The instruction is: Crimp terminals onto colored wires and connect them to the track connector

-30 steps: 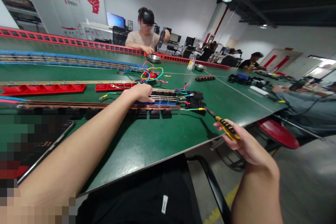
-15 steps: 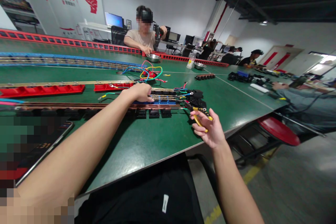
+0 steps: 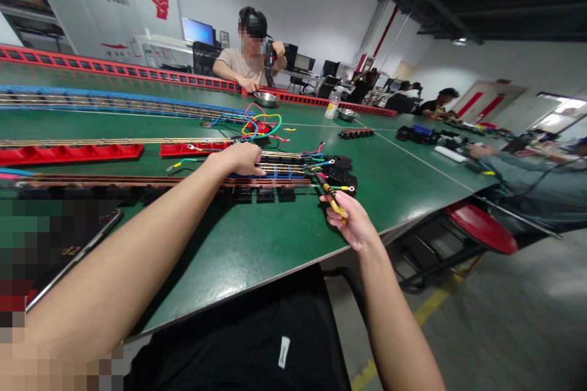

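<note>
Right hand (image 3: 351, 217) nearer the wired end of the rails (image 3: 156, 181), wrapped round pliers (image 3: 338, 208), their length slanting toward it; left hand (image 3: 238, 159) farther along (hold hidden, cannot tell).

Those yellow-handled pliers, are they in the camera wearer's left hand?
No, the yellow-handled pliers are in the right hand, its fingers around the handles.

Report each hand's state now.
Left hand: at the metal strips; whether it grips them cannot be told.
Right hand: closed, holding the yellow-handled pliers.
</note>
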`<state>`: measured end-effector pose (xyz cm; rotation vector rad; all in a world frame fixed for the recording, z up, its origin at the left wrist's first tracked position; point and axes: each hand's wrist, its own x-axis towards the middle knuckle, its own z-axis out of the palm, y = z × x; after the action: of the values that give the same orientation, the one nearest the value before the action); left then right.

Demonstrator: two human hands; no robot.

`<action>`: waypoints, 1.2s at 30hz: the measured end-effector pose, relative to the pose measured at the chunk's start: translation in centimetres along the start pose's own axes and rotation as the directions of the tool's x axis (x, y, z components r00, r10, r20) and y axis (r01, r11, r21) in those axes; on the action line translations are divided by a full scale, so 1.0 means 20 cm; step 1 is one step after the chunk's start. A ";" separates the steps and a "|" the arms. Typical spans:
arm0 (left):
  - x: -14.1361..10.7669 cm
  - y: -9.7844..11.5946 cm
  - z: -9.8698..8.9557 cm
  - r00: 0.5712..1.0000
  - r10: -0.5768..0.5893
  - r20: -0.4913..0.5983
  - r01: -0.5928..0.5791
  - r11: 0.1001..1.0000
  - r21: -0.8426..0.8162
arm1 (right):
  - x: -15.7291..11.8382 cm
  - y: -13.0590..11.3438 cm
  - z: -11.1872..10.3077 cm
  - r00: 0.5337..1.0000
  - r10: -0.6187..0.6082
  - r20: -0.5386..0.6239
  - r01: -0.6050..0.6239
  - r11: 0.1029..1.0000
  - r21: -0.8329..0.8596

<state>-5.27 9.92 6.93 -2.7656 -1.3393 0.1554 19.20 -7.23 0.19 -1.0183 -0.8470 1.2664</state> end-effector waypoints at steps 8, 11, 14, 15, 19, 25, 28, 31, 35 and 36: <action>0.00 0.01 0.00 1.000 -0.014 0.005 0.014 1.000 -0.013 | -0.03 0.06 0.03 0.975 -0.209 -0.080 0.165 0.911 -0.379; 0.00 0.01 0.00 1.000 -0.023 0.002 0.023 0.999 -0.022 | -0.04 0.08 0.04 0.945 -0.327 -0.024 0.252 0.771 -0.584; 0.00 0.01 0.00 1.000 -0.026 0.002 0.026 0.999 -0.035 | -0.05 0.09 0.06 0.931 -0.364 0.031 0.282 0.662 -0.695; 0.00 0.01 0.00 1.000 -0.023 0.000 0.023 0.999 -0.037 | -0.06 0.09 0.06 0.931 -0.363 0.041 0.279 0.636 -0.720; 0.00 0.01 0.00 1.000 -0.022 0.000 0.022 0.999 -0.036 | -0.07 0.09 0.08 0.928 -0.367 0.061 0.268 0.544 -0.795; -0.01 0.02 -0.01 1.000 -0.020 0.001 0.021 0.999 -0.046 | -0.08 0.08 0.10 0.926 -0.371 0.062 0.242 0.462 -0.853; -0.01 0.02 -0.01 1.000 -0.026 0.009 0.026 0.998 -0.051 | -0.08 0.08 0.12 0.916 -0.396 0.070 0.228 0.366 -0.902; -0.01 0.02 -0.01 1.000 -0.017 0.003 0.018 0.999 -0.052 | -0.09 0.08 0.13 0.895 -0.433 0.105 0.254 0.302 -0.919; -0.01 0.02 -0.01 1.000 -0.016 -0.003 0.016 0.998 -0.061 | -0.09 0.09 0.12 0.873 -0.458 0.170 0.331 0.299 -0.895; -0.01 0.02 -0.01 1.000 -0.021 -0.001 0.021 0.998 -0.060 | -0.09 0.09 0.12 0.873 -0.453 0.181 0.336 0.289 -0.896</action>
<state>-5.05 9.51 7.14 -2.7991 -1.3950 0.1137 16.13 -8.69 -0.53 -1.5730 -1.6856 0.1681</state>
